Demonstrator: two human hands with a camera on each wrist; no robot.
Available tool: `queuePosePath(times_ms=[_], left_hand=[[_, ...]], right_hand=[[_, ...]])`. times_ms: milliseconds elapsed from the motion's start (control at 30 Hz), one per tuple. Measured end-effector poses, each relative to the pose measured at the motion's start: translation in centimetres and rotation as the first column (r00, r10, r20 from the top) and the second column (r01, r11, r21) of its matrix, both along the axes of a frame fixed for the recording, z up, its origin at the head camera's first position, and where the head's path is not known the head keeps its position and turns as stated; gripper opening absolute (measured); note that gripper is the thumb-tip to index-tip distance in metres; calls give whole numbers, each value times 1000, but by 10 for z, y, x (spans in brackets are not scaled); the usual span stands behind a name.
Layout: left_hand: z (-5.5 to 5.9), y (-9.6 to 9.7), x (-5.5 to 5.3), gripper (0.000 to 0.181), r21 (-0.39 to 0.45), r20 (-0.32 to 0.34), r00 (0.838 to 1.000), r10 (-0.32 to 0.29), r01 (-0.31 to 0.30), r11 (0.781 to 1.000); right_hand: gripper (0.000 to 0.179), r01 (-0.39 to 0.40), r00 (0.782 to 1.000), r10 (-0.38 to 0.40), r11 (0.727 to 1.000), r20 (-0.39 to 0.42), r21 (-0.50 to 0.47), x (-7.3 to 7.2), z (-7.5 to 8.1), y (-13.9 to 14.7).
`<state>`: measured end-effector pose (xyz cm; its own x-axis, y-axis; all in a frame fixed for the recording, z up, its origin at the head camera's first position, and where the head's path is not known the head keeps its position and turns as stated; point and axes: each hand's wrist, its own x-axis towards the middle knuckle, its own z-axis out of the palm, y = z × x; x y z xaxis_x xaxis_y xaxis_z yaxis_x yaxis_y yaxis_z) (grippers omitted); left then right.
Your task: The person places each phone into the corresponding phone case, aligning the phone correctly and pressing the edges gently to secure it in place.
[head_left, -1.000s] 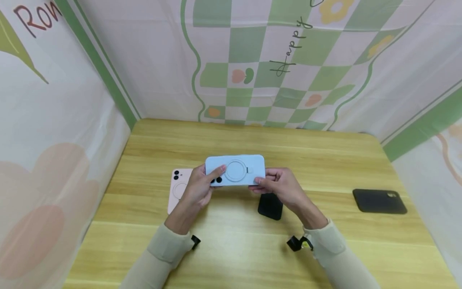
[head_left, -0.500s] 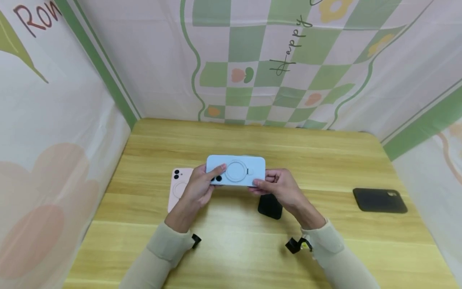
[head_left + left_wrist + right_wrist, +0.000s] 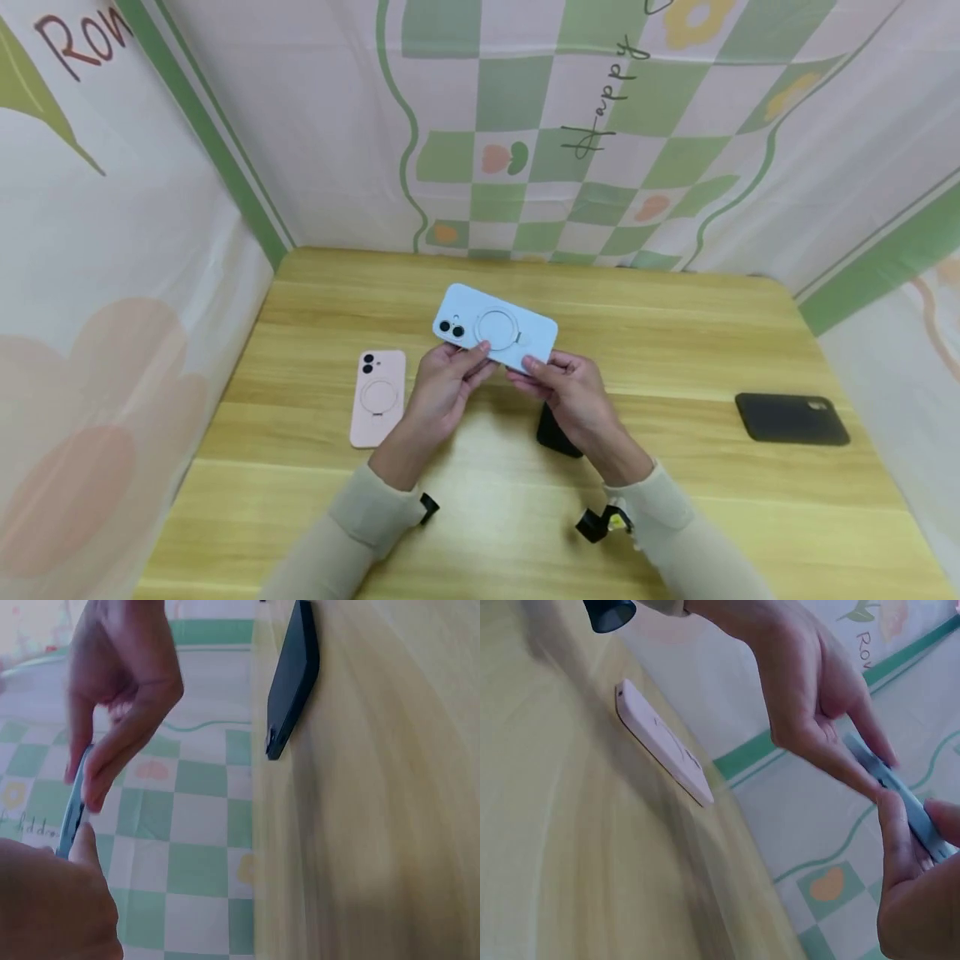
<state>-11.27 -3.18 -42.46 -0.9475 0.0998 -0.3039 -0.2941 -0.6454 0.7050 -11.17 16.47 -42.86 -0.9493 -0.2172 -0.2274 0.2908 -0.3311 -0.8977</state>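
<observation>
A phone in a light blue case [image 3: 536, 333] is held above the table in the head view, its back with two dark lenses and a ring facing up. It slants, the camera end farther away. My left hand [image 3: 442, 387] pinches its near long edge at the middle, thumb on top. With thumb above and fingers beneath, my right hand [image 3: 573, 392] grips the near right corner. Both wrist views show the phone edge-on between the hands. Partly hidden under my right hand lies a black phone-shaped slab [image 3: 557, 435]. Left of my left hand lies a pink-cased phone [image 3: 378, 421].
At the right of the wooden table [image 3: 675, 333] lies a black phone case [image 3: 787, 418] with a camera cutout. Printed cloth [image 3: 330, 125] hangs behind the table and along both sides. A black camera mount [image 3: 594, 525] sits on the right wrist.
The blue-cased phone has turned clockwise, its camera end swinging away from me. My left hand has moved right from that end to the near edge, uncovering the lenses and the pink-cased phone.
</observation>
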Motion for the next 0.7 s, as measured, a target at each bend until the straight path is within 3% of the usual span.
queuePosePath(times_ms=[200, 400, 567, 700], left_hand=[[-4, 5, 2, 42, -51, -16, 999, 38, -39, 998], [-6, -3, 2, 43, -94, -67, 998, -11, 4, 996], [-5, -14, 0, 40, -175, -87, 990, -114, 98, 980], [-5, -25, -4, 35, -266, -88, 960, -264, 233, 935]], right_hand=[[20, 19, 1000, -18, 998, -18, 57, 3, -3, -6], [30, -50, 996, 58, 991, -64, 127, 2, -5, -1], [33, -41, 994, 63, 968, -84, 246, -8, 3, 8], [26, -74, 990, 111, 935, -86, 347, -16, 12, 16]])
